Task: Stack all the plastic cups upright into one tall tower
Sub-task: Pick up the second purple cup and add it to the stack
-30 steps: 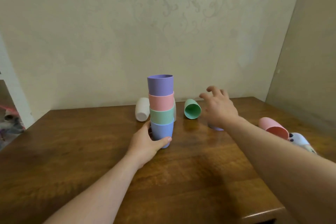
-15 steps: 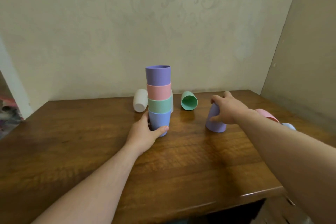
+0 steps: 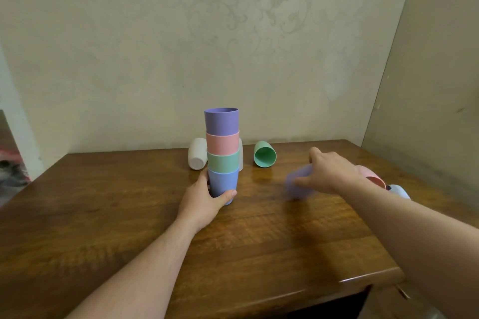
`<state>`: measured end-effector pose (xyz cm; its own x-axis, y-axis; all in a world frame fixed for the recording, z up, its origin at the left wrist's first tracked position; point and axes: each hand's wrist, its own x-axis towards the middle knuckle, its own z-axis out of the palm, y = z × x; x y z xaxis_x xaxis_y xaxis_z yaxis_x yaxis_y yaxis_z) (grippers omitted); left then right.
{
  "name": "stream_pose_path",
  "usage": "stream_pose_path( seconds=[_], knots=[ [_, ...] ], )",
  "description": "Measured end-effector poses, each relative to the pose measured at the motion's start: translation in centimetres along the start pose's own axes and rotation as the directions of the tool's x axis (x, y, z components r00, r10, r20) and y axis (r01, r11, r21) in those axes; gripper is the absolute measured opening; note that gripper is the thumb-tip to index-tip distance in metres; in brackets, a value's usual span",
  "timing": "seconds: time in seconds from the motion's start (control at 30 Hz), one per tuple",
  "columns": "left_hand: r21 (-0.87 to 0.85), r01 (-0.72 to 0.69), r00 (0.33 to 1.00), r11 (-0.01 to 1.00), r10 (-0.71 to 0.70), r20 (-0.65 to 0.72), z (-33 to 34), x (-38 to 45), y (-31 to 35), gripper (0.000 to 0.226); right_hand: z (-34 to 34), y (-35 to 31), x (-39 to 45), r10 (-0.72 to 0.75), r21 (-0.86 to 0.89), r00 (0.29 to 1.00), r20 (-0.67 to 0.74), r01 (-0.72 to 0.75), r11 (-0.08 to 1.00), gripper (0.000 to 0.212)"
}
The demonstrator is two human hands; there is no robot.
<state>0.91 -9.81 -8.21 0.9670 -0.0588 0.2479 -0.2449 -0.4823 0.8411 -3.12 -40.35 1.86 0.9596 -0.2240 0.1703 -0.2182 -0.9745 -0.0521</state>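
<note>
A tower of nested upright cups [image 3: 222, 153] stands mid-table: blue at the bottom, then green, pink and purple on top. My left hand [image 3: 204, 199] wraps the blue bottom cup. My right hand [image 3: 329, 172] grips a lavender cup [image 3: 298, 185], blurred by motion and tilted just above the table, right of the tower. A green cup [image 3: 265, 154] lies on its side behind, mouth facing me. A white cup [image 3: 197, 153] lies on its side behind the tower's left. A pink cup [image 3: 373, 177] and a pale blue cup [image 3: 399, 191] lie partly hidden behind my right forearm.
The wooden table [image 3: 233, 241] meets a patterned wall at the back and a second wall on the right. Its front right corner [image 3: 383, 276] is close to my right arm. Another pale cup [image 3: 241, 154] peeks out behind the tower.
My right hand closed on the lavender cup, then lifted and tilted it toward the tower. My left hand stayed on the blue bottom cup.
</note>
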Motion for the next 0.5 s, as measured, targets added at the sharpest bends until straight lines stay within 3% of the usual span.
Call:
stream_pose_path(
  seconds=[0.07, 0.13, 0.3, 0.37, 0.43, 0.5],
  knots=[
    [-0.004, 0.000, 1.000, 1.000, 0.000, 0.005, 0.0, 0.0, 0.0, 0.088, 1.5, 0.1, -0.2, 0.043, 0.211, 0.999, -0.001, -0.042, 0.977, 0.071],
    [-0.003, 0.000, 1.000, 1.000, 0.000, 0.011, 0.0, 0.0, 0.0, 0.088, 2.6, -0.3, -0.6, 0.061, 0.317, 0.998, 0.028, -0.066, 0.946, 0.073],
    [0.000, 0.002, 1.000, 1.000, -0.002, 0.018, -0.1, 0.1, 0.0, 0.090, 3.0, -1.9, -0.7, -0.033, 0.179, 0.970, 0.242, -0.011, 0.984, 0.102],
    [0.005, -0.007, 1.000, 1.000, 0.007, 0.007, 0.0, 0.1, -0.1, 0.091, 2.0, -3.0, -0.4, -0.066, 0.234, 0.985, 0.159, 0.027, 0.972, 0.093],
    [0.019, -0.001, 1.000, 1.000, 0.001, -0.006, 0.0, 0.2, -0.2, 0.092, -0.6, -4.9, 0.2, -0.041, 0.579, 0.999, 0.019, 0.022, 0.815, 0.070],
    [0.012, 0.014, 1.000, 1.000, -0.014, 0.005, -0.1, 0.2, -0.2, 0.095, -4.3, -7.5, 0.9, -0.013, 0.888, 0.999, -0.036, 0.038, 0.458, 0.053]
  ],
)
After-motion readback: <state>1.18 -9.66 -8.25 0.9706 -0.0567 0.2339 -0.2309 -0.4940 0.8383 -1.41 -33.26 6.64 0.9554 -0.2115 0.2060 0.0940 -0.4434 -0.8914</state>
